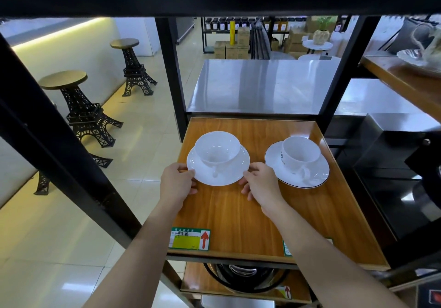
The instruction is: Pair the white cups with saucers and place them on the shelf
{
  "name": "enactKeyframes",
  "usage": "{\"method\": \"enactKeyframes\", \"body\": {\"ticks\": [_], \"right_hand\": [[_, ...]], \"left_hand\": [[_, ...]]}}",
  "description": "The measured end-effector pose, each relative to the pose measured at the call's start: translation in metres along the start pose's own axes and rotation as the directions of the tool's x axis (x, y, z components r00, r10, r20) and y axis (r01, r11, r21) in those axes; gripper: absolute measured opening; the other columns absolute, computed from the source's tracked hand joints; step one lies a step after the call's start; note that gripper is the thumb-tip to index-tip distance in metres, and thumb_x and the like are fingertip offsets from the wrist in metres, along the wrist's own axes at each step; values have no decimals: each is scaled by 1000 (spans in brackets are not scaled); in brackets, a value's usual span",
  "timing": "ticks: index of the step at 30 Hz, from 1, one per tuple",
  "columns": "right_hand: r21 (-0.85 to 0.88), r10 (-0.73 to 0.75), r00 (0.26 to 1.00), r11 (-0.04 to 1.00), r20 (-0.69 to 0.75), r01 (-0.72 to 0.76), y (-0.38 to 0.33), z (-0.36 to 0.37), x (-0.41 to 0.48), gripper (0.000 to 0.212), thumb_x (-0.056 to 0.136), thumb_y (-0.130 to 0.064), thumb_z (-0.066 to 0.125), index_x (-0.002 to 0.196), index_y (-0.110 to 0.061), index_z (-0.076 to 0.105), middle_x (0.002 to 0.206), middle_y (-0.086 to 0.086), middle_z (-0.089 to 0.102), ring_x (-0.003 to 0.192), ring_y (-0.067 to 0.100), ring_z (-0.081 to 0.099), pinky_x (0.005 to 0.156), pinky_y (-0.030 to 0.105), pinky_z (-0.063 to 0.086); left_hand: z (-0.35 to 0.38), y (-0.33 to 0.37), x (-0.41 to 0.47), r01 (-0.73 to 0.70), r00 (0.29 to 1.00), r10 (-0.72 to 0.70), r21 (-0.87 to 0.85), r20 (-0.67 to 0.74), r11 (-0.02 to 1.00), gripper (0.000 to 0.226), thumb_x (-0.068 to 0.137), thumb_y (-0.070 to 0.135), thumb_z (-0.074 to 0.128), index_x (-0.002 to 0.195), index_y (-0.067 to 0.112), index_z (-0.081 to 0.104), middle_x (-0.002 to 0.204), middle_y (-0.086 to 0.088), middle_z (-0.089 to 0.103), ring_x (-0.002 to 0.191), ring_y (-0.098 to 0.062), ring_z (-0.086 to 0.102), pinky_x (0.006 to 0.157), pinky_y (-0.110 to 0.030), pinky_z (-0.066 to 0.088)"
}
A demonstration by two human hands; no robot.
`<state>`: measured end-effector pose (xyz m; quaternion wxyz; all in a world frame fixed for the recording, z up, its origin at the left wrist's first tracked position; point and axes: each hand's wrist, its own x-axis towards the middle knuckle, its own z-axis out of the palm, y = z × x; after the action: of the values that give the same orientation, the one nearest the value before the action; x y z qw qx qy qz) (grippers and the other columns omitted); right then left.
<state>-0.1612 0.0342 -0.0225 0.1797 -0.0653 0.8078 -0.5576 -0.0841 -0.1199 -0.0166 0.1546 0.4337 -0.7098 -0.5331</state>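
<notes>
1. Porcelain-white, the wide round cup (217, 149) sits inside its plain white round saucer (218, 167) on the left half of the orange-brown wooden shelf board (238, 210), handle turned toward the person.
2. Left hand (177, 183) pinches the saucer's left rim, thumb on top, the other fingers curled under or beside the edge; whether they are under it cannot be told.
3. Right hand (261, 183) grips the right rim the same way, thumb on the rim and fingers loosely spread on the wood.
4. To the right, just beside, a second white cup (301, 154) rests on a dark-edged white saucer (297, 164), already placed.
5. Judgement: this looks like the final setting-down. Keep the saucer level so the cup does not slide, leave a gap from the neighbouring saucer, and slip both hands out sideways together.
6. Green and yellow price label (189, 239) marks the shelf's front edge.
</notes>
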Motion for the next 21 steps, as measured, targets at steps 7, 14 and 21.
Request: {"method": "enactKeyframes", "body": {"ticks": [7, 14, 21], "right_hand": [[-36, -38, 998, 999, 39, 40, 2, 1, 0, 31, 94, -22, 55, 123, -14, 58, 80, 1, 66, 56, 11, 55, 45, 18, 43], [-56, -25, 999, 998, 43, 27, 2, 3, 0, 29, 93, -26, 55, 120, -14, 58, 81, 0, 66, 58, 11, 55, 47, 18, 43], [61, 47, 992, 997, 120, -54, -9, -7, -3, 30, 94, -23, 54, 121, -10, 57, 82, 5, 66, 56, 13, 55, 45, 19, 44]], "left_hand": [[-2, -5, 1, -14, 999, 11, -95, -33, 995, 37, 95, 13, 50, 131, 15, 50, 82, -3, 63, 63, -17, 63, 63, -32, 59], [-6, -6, 0, -13, 1000, 9, -152, -21, 988, 39, 94, 10, 50, 133, 14, 51, 77, -4, 64, 60, -17, 64, 57, -28, 57], [-11, -4, -1, -3, 1000, 3, -136, 4, 991, 42, 94, 23, 53, 135, 13, 48, 86, -7, 67, 73, -20, 67, 61, -30, 58]]}}
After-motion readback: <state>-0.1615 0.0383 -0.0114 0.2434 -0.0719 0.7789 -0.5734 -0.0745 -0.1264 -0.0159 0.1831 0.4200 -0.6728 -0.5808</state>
